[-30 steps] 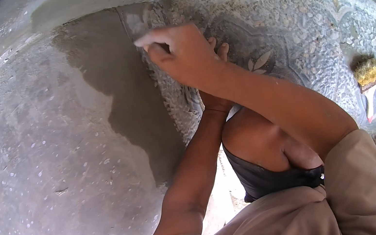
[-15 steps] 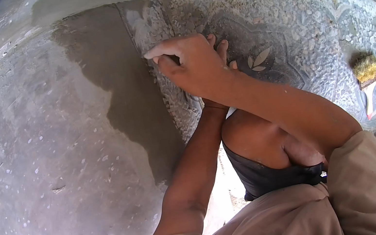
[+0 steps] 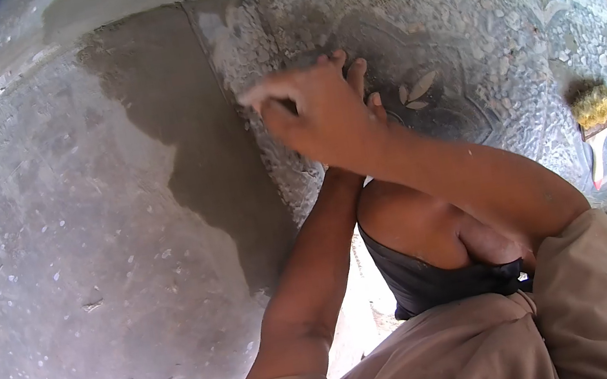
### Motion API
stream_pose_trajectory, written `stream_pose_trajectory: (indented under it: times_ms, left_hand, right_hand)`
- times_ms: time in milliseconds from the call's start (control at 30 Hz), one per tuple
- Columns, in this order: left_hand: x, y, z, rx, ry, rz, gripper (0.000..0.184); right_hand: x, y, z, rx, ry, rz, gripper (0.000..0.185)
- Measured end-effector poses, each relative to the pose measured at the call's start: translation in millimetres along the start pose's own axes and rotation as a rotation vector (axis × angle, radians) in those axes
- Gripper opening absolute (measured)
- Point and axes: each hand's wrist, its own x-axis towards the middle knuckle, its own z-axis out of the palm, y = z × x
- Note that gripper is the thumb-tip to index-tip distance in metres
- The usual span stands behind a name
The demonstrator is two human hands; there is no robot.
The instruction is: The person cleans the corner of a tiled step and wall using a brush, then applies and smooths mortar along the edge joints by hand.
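My right hand [image 3: 327,114] crosses over my left wrist, close to the rough, pebbled grey surface [image 3: 466,13]. Its thumb and index finger are pinched together, slightly blurred. Whatever they hold, if anything, is too small to make out. My left hand [image 3: 357,78] is mostly hidden beneath the right one. Its visible fingertips are apart and rest on or just above the surface, beside a pale leaf pattern [image 3: 417,90]. Left of the hands runs a dark, damp-looking smooth strip [image 3: 206,149].
A brush [image 3: 591,110] with yellowish bristles and a pale, red-tipped handle lies at the right. Smooth grey cement [image 3: 90,247] with white specks fills the left side. My bent knee [image 3: 412,220] is just below the hands.
My right hand has shifted slightly down and its pinched fingers are now blurred. My left hand stays nearly in place.
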Motion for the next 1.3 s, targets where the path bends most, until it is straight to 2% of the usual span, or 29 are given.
stream_pose_trajectory:
  times_ms: [67, 233, 300, 367, 400, 467, 500, 567, 633, 733, 867, 1100, 1167, 1300]
  left_hand:
    - [0, 1, 2, -0.028, 0.009, 0.004, 0.056]
    - [1, 0, 1, 0.117, -0.016, 0.048, 0.064]
    - [-1, -1, 2, 0.095, -0.011, 0.043, 0.063]
    - [-1, -2, 2, 0.075, -0.004, 0.034, 0.062]
    - [-2, 0, 1, -0.005, -0.045, -0.029, 0.062]
    - [-2, 4, 0, -0.088, -0.080, -0.088, 0.062]
    - [-1, 5, -2, -0.009, -0.056, -0.021, 0.062]
    - [-1, 4, -3, 0.073, -0.034, 0.049, 0.063]
    - [-2, 2, -3, 0.162, -0.028, 0.091, 0.063]
    - [-1, 1, 3, 0.068, 0.049, 0.044, 0.067]
    - [0, -4, 5, 0.106, 0.051, 0.072, 0.065]
    - [2, -1, 0, 0.098, 0.027, 0.075, 0.063]
    - [2, -1, -1, 0.073, 0.038, 0.085, 0.061]
    - [1, -4, 2, 0.063, 0.025, 0.084, 0.059]
  right_hand:
    - [24, 2, -5, 0.115, 0.034, 0.208, 0.024]
    - [51, 9, 1, 0.088, 0.106, 0.089, 0.025]
    - [39, 10, 7, 0.107, 0.123, 0.043, 0.027]
    - [20, 14, 9, 0.164, 0.130, 0.085, 0.026]
    - [25, 12, 7, 0.166, 0.125, 0.086, 0.026]
    - [48, 12, -4, 0.136, 0.235, 0.103, 0.022]
    - [60, 13, -3, 0.136, 0.236, 0.099, 0.022]
    - [85, 13, 6, 0.137, 0.445, -0.005, 0.022]
    - [95, 10, 12, 0.110, 0.420, 0.050, 0.022]
    - [101, 8, 18, 0.094, 0.380, 0.141, 0.022]
    - [99, 2, 25, 0.139, 0.397, 0.200, 0.021]
    - [87, 1, 24, 0.102, 0.340, 0.203, 0.020]
    - [80, 6, 28, 0.118, 0.382, 0.101, 0.021]
    - [69, 6, 29, 0.102, 0.372, 0.074, 0.021]
